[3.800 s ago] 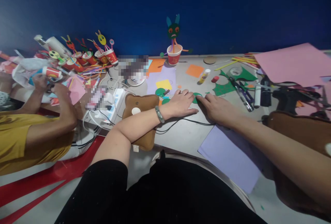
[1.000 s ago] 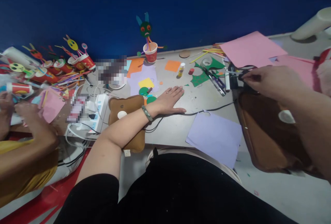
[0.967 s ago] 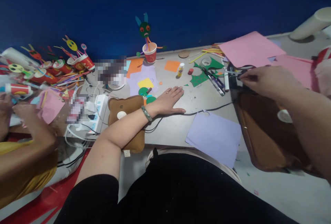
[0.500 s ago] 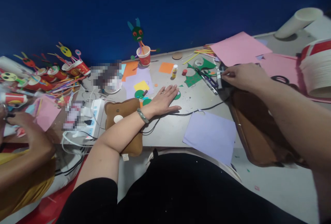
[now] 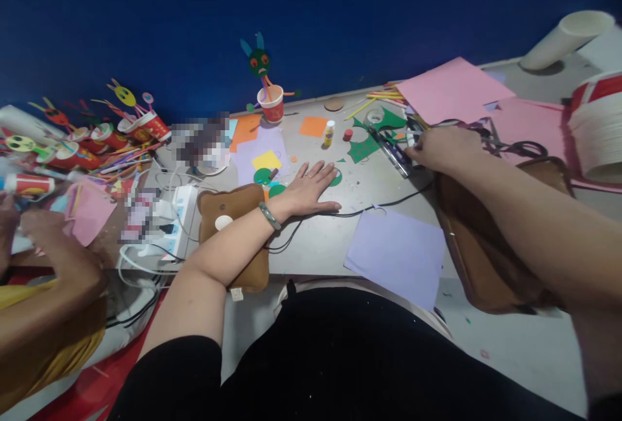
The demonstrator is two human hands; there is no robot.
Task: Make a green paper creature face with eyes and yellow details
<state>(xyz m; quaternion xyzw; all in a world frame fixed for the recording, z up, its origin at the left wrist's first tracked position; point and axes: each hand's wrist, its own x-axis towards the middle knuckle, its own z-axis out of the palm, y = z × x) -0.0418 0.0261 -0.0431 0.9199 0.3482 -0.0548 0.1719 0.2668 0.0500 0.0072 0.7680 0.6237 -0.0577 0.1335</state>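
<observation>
My left hand (image 5: 311,189) lies flat on the table with its fingers spread, next to green paper circles (image 5: 276,191) and a black cable. My right hand (image 5: 444,147) is at the pens on the right, its fingers curled and pressed together. What they hold, if anything, is hidden behind the fingers. Just left of them lie dark pens (image 5: 394,157) and cut green paper (image 5: 364,149). Black-handled scissors (image 5: 527,149) rest beyond the right wrist. Between the hands stand a yellow glue stick (image 5: 329,134) and its red cap (image 5: 348,135).
A red paper cup (image 5: 271,109) holds a green-headed figure near the wall. Purple paper (image 5: 398,252) overhangs the front edge. Brown pouches (image 5: 230,214) lie under both arms. A power strip (image 5: 182,220) and cables are on the left, near another person's hands (image 5: 43,233).
My right hand has shifted slightly left and down, its fingers now covering the white marker. Scissors show more behind it. My left hand stays put; the other person's hands have moved.
</observation>
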